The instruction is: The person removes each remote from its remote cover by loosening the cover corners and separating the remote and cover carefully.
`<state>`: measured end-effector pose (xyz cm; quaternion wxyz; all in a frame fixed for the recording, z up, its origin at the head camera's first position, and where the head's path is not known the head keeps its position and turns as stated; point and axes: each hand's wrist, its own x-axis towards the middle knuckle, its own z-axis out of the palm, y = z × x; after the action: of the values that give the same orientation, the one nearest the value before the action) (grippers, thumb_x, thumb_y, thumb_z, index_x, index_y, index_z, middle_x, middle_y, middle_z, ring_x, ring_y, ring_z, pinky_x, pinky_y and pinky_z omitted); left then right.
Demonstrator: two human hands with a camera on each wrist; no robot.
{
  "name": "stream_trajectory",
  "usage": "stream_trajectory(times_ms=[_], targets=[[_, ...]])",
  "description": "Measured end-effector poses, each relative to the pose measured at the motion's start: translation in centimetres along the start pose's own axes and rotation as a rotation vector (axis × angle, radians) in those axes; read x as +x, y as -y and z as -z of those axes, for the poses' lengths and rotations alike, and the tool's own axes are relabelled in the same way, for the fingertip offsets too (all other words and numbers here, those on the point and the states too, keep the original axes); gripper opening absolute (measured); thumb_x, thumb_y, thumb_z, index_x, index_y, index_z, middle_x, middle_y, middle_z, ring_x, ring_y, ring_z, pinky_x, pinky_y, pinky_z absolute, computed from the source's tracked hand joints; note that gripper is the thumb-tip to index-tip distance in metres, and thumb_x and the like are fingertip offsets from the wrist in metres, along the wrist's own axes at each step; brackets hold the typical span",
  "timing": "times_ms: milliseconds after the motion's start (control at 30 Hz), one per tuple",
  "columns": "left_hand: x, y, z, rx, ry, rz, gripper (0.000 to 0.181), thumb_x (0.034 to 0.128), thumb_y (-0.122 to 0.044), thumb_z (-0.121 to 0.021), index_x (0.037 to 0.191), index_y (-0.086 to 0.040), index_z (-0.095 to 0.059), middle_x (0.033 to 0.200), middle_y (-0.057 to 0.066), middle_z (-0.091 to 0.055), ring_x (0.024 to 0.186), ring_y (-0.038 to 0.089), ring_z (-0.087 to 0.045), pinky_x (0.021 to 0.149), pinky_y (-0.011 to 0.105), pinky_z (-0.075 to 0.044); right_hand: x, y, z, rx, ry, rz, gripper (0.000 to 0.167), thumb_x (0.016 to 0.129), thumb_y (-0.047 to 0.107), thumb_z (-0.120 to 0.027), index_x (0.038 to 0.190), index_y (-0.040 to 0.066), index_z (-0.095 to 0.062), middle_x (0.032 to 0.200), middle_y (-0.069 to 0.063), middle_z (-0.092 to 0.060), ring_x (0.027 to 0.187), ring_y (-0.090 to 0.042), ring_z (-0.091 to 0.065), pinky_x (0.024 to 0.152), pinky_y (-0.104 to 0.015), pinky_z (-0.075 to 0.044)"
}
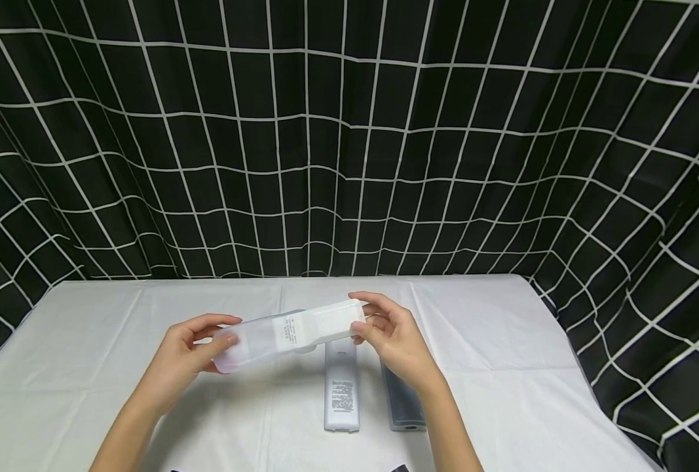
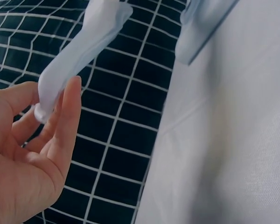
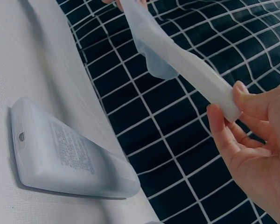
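Note:
A white remote is partly inside a translucent sleeve, held tilted above the table by both hands. The left hand pinches the sleeve's far left end between thumb and fingers. At the other end, the right hand grips the bare end of the remote with thumb and fingertips. In the left wrist view the sleeve hangs from the left hand. The right wrist view shows a loose flap of sleeve below the remote, near its middle.
A pale covered remote with printed text lies on the white tablecloth below the held one. Right of it, a dark remote in a clear cover lies partly behind the right forearm. A black curtain with white grid lines hangs behind.

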<state>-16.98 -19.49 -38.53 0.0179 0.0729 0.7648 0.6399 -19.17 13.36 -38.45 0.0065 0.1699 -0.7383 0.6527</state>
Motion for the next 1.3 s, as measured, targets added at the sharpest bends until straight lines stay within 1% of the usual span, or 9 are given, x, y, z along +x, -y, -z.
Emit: stream_trajectory(times_ms=[67,233,300,433,667,833,933,1067,1300], targets=[[0.0,0.0,-0.3,0.016,-0.019,0.000,0.036,0.0988,-0.010,-0.073,0.131,0.005,-0.068,0.103,-0.001,-0.072,0.069,0.008,-0.063,0.064,0.026,-0.056,0.0,0.0,-0.1,0.003,0.004,0.001,0.046,0.096,-0.009,-0.066,0.141,-0.009,-0.057,0.110,-0.025,-0.064,0.083,-0.014,-0.068,0.078,-0.025,-0.060],[0.0,0.0,-1.1,0.007,-0.058,-0.004,0.032,0.0980,-0.009,-0.074,0.127,0.005,-0.072,0.119,0.002,-0.074,0.082,0.004,-0.063,0.071,0.020,-0.053,0.0,0.1,-0.4,0.009,0.016,-0.007,0.046,0.096,-0.008,-0.067,0.141,-0.007,-0.058,0.109,-0.023,-0.064,0.082,-0.015,-0.068,0.079,-0.026,-0.060],[0.0,-0.1,-1.4,-0.009,-0.066,-0.001,0.032,0.0978,-0.008,-0.074,0.126,0.006,-0.072,0.117,0.002,-0.075,0.088,0.004,-0.066,0.075,0.019,-0.054,0.0,0.1,-0.6,0.010,0.019,-0.012,0.046,0.096,-0.007,-0.067,0.141,-0.006,-0.059,0.108,-0.020,-0.064,0.081,-0.014,-0.068,0.080,-0.026,-0.060],[0.1,-0.2,-1.7,-0.029,-0.070,0.017,0.032,0.0975,-0.008,-0.074,0.126,0.007,-0.071,0.111,0.001,-0.077,0.083,0.006,-0.067,0.071,0.021,-0.056,0.0,0.1,-0.8,0.011,0.010,-0.025,0.047,0.095,-0.006,-0.069,0.142,-0.006,-0.059,0.108,-0.019,-0.064,0.081,-0.012,-0.068,0.081,-0.027,-0.061],[0.1,-0.4,-2.0,-0.042,-0.077,0.065,0.032,0.0973,-0.007,-0.074,0.125,0.008,-0.071,0.107,0.003,-0.076,0.081,0.008,-0.068,0.070,0.023,-0.058,0.2,0.2,-1.3,0.038,-0.069,-0.062,0.046,0.095,-0.004,-0.071,0.140,-0.005,-0.059,0.111,-0.019,-0.068,0.085,-0.013,-0.071,0.083,-0.027,-0.062],[0.1,-0.5,-2.1,-0.044,-0.082,0.060,0.030,0.0972,-0.005,-0.073,0.123,0.010,-0.070,0.099,0.000,-0.075,0.081,0.008,-0.067,0.070,0.023,-0.058,0.3,0.1,-1.6,0.111,-0.106,-0.067,0.048,0.094,-0.005,-0.073,0.140,-0.005,-0.059,0.118,-0.021,-0.068,0.095,-0.012,-0.072,0.088,-0.028,-0.062],[0.0,-0.5,-2.2,-0.056,-0.074,0.050,0.030,0.0970,-0.005,-0.073,0.122,0.011,-0.070,0.094,-0.002,-0.073,0.080,0.008,-0.067,0.070,0.023,-0.058,0.4,-0.1,-1.7,0.163,-0.143,-0.073,0.051,0.091,-0.007,-0.074,0.140,-0.006,-0.058,0.122,-0.021,-0.067,0.099,-0.012,-0.069,0.089,-0.026,-0.061],[0.0,-0.5,-2.3,-0.078,-0.045,0.039,0.031,0.0970,-0.004,-0.072,0.122,0.013,-0.068,0.091,-0.002,-0.073,0.077,0.009,-0.070,0.070,0.025,-0.060,0.6,-0.2,-2.0,0.219,-0.195,-0.088,0.050,0.091,-0.009,-0.072,0.140,-0.008,-0.058,0.124,-0.018,-0.067,0.097,-0.012,-0.069,0.087,-0.025,-0.061],[0.0,-0.4,-2.3,-0.042,0.011,0.037,0.033,0.0972,-0.005,-0.072,0.125,0.012,-0.068,0.098,0.002,-0.075,0.084,0.008,-0.071,0.077,0.024,-0.059,0.6,-0.2,-2.4,0.298,-0.227,-0.097,0.046,0.094,-0.011,-0.067,0.139,-0.012,-0.056,0.128,-0.020,-0.065,0.098,-0.012,-0.074,0.092,-0.034,-0.063]])
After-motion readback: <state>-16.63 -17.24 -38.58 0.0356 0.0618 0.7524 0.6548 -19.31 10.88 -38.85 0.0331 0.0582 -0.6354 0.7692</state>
